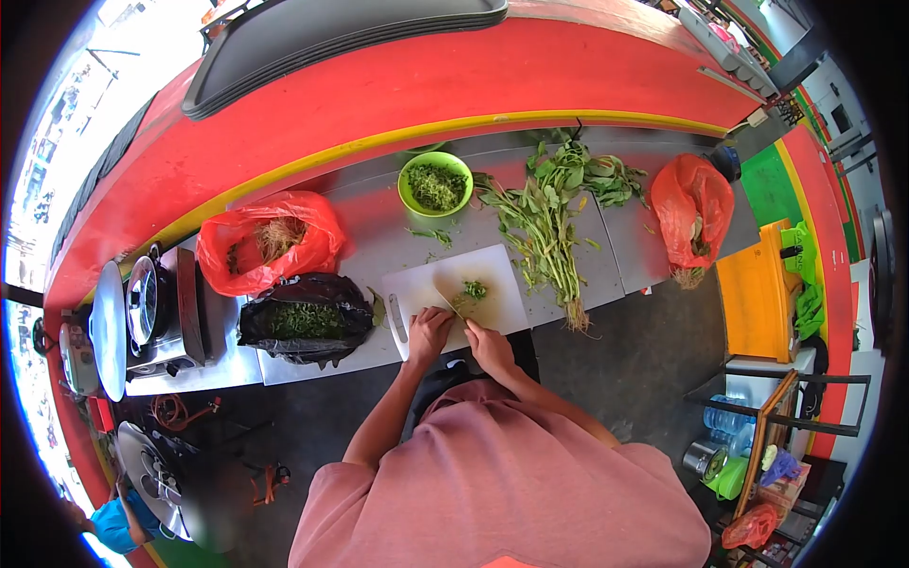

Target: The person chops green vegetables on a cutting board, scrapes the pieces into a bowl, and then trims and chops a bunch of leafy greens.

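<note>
My right hand (490,348) is closed around the handle of a knife (453,299), whose blade points away and to the left across a white cutting board (507,275). Curled beside the blade, my left hand (431,331) rests on the near part of the board; what its fingers hold, if anything, is hidden. A small heap of chopped greens (474,290) lies just right of the blade. Beyond the board stands a green bowl (405,194) of chopped greens. Loose green bits (434,235) are scattered between the bowl and board.
Leafy stalks with roots (549,227) lie right of the board. A red plastic bag (327,227) and a black bag of greens (308,322) sit left, near a stove with a pot (147,298). Another red bag (696,204) stands far right. Black trays (341,43) top the red wall.
</note>
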### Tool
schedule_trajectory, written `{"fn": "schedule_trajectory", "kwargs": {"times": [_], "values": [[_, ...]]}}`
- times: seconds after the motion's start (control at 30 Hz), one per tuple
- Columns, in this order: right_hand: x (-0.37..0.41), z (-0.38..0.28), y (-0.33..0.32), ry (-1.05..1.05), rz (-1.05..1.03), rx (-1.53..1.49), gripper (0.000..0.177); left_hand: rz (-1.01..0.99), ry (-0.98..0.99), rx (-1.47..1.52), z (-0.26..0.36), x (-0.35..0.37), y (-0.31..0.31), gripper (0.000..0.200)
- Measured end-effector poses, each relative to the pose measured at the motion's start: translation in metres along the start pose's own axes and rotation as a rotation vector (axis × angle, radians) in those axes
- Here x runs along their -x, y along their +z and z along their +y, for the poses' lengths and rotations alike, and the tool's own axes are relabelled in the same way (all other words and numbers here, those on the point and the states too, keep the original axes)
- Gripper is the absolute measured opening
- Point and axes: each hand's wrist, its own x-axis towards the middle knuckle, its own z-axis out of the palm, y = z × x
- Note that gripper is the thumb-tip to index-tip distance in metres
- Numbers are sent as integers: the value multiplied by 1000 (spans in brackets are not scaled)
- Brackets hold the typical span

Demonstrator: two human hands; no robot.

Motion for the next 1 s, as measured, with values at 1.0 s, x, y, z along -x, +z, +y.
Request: {"fn": "schedule_trajectory", "kwargs": {"times": [1.0], "values": [[-4,-13,20,21,62,38,33,-68,117,19,-14,1,-8,15]]}}
